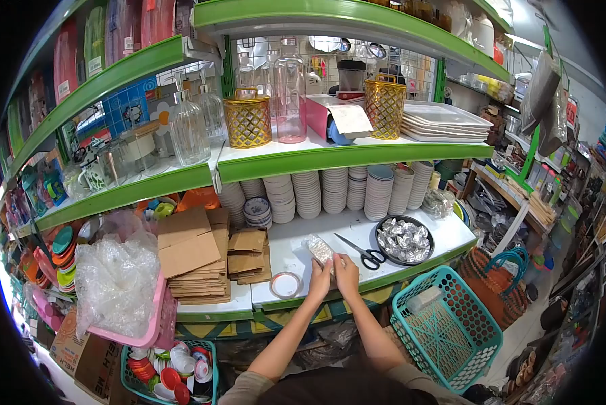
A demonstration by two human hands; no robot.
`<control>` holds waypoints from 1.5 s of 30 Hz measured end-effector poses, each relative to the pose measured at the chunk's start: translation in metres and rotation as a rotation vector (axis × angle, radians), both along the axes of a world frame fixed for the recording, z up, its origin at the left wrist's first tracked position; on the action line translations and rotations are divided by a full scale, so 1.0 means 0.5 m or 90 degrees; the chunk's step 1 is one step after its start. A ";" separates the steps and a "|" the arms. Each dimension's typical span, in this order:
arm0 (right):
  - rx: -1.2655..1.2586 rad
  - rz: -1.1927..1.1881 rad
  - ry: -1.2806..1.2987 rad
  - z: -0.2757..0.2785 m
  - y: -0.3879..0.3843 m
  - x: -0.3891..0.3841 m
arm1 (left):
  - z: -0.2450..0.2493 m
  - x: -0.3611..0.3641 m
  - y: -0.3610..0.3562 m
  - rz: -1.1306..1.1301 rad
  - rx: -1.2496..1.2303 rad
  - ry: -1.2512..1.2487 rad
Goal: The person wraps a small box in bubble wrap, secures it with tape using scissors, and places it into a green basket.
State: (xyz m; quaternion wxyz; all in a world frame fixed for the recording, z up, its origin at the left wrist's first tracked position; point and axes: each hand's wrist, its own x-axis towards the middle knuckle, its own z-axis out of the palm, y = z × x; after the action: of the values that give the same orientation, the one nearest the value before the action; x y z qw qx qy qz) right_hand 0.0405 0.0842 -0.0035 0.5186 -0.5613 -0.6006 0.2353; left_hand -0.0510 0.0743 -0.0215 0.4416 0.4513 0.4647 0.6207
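Observation:
Both hands hold a small block-shaped bundle in clear bubble wrap (320,249) above the white shelf. My left hand (320,278) closes on its lower left side. My right hand (346,274) is closed on its lower right side, and what lies under the fingers is hidden. Just right of the bundle, black-handled scissors (369,258) lie with blades pointing to the back left. A roll of tape (286,285) lies flat to the left of my hands. Beyond the scissors, a round black tray (432,255) holds several shiny silver pieces.
Folded cardboard sheets (198,277) and a pink basket (161,317) of bubble wrap stand left. At lower right, a teal basket (401,317) holds a small wrapped block (424,298). Stacked bowls (306,196) line the back beneath a green-edged shelf (357,159) bearing glass bottles and gold containers.

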 end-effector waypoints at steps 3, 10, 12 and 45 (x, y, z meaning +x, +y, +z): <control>-0.018 0.021 0.067 -0.003 0.006 0.009 | -0.002 0.011 0.012 0.026 -0.017 -0.037; -0.065 0.131 0.303 0.032 0.010 0.084 | 0.046 0.044 0.030 -0.069 0.046 -0.066; -0.055 0.147 0.336 0.047 0.007 0.118 | 0.062 0.064 0.028 -0.140 0.042 -0.136; -0.244 0.051 0.665 -0.100 -0.221 0.670 | -0.095 0.530 0.013 -0.782 -0.121 -0.019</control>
State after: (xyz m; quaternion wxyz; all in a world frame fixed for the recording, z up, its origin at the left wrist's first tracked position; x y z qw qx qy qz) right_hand 0.3756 -0.0261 -0.0535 0.6266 -0.4311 -0.2309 0.6068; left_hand 0.2141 0.0809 -0.0692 0.7629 0.5862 0.1669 0.2155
